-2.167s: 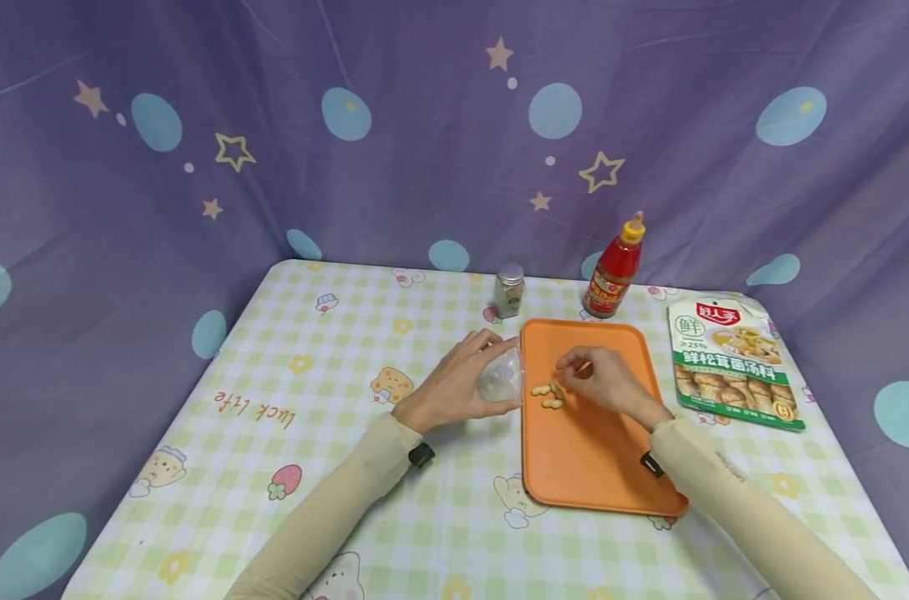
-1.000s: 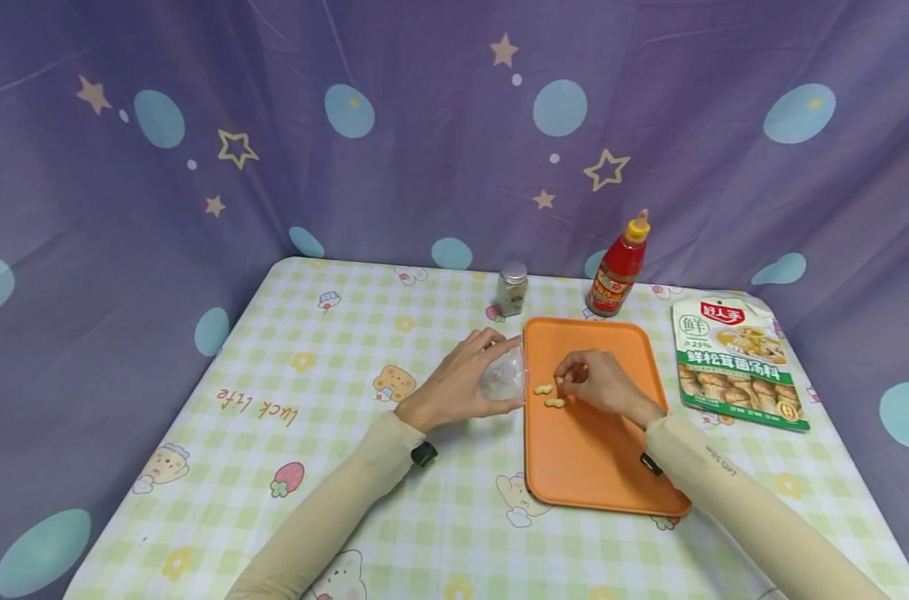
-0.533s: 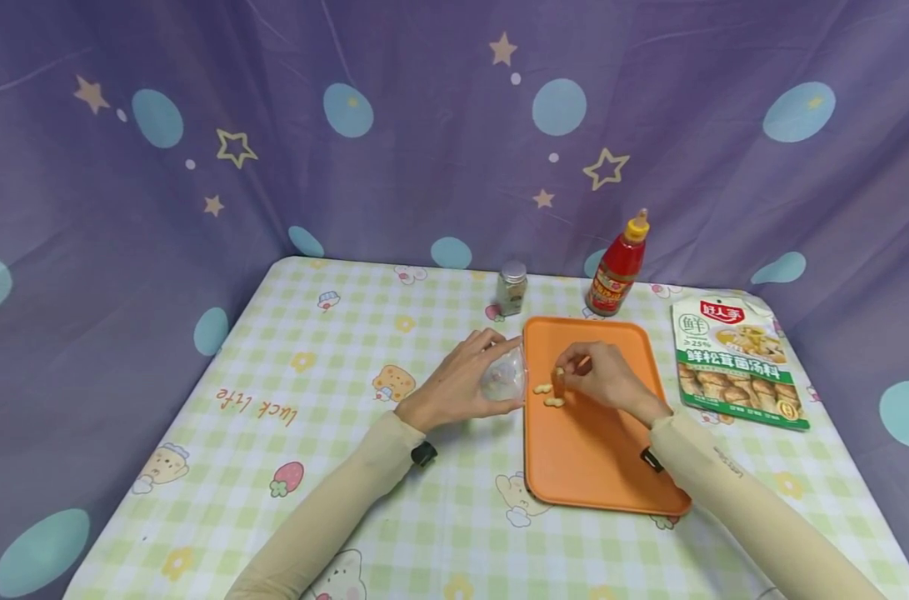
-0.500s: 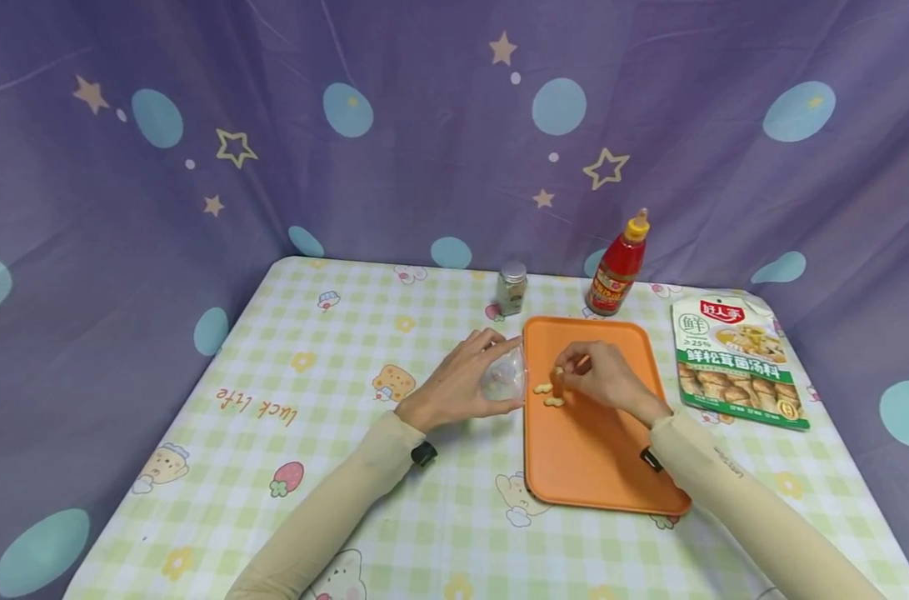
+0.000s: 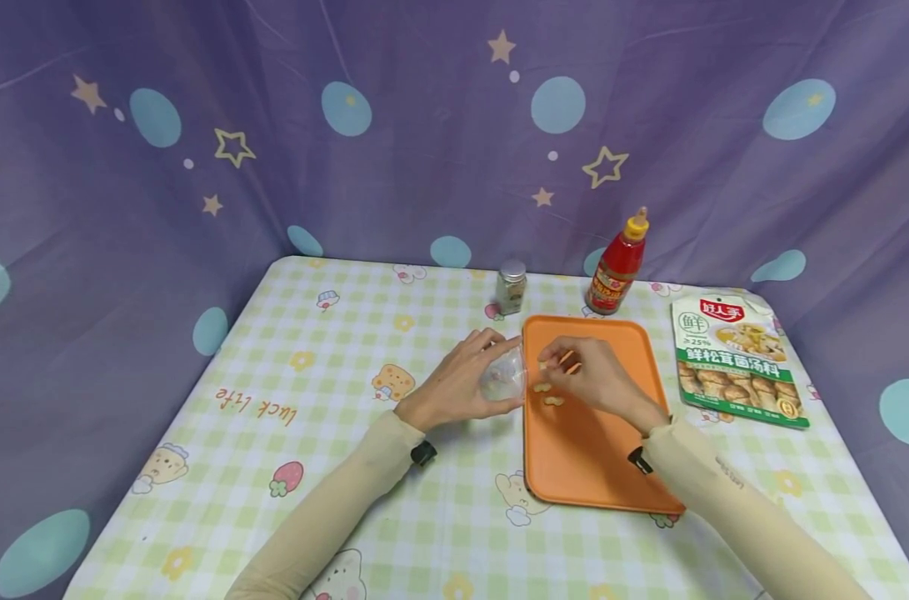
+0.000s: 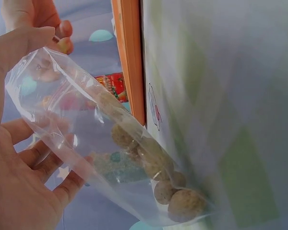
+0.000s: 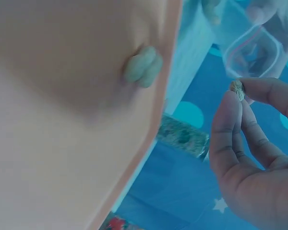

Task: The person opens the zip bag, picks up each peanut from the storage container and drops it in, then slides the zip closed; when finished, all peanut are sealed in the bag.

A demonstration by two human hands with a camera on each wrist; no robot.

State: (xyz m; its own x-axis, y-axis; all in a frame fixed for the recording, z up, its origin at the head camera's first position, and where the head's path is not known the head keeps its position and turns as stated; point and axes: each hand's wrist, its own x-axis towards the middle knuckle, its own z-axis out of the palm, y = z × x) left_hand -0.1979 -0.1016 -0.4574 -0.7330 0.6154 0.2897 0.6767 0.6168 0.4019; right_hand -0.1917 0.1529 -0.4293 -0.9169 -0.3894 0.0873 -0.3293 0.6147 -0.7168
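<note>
My left hand point(image 5: 457, 387) holds a clear plastic zip bag point(image 5: 503, 377) beside the left edge of the orange tray point(image 5: 596, 467). In the left wrist view the thumb and spread fingers stretch its mouth apart, and several peanuts point(image 6: 153, 163) lie along the bottom of the bag. My right hand point(image 5: 592, 375) is over the tray's left part, with a single peanut point(image 7: 237, 90) pinched between thumb and fingertip. That peanut is just right of the bag's mouth. Two peanuts, an upper one point(image 5: 542, 387) and a lower one point(image 5: 554, 402), lie on the tray beneath the right hand.
Behind the tray stand a small spice jar point(image 5: 511, 287) with a silver lid and a red sauce bottle point(image 5: 617, 267) with a yellow cap. A green and white food pouch point(image 5: 737, 360) lies to the right. A checked cloth point(image 5: 334, 367) covers the table.
The right hand has picked a peanut up off the tray and carried it left toward the bag. Three peanuts lay there before, two lie there now. The left hand has kept its place.
</note>
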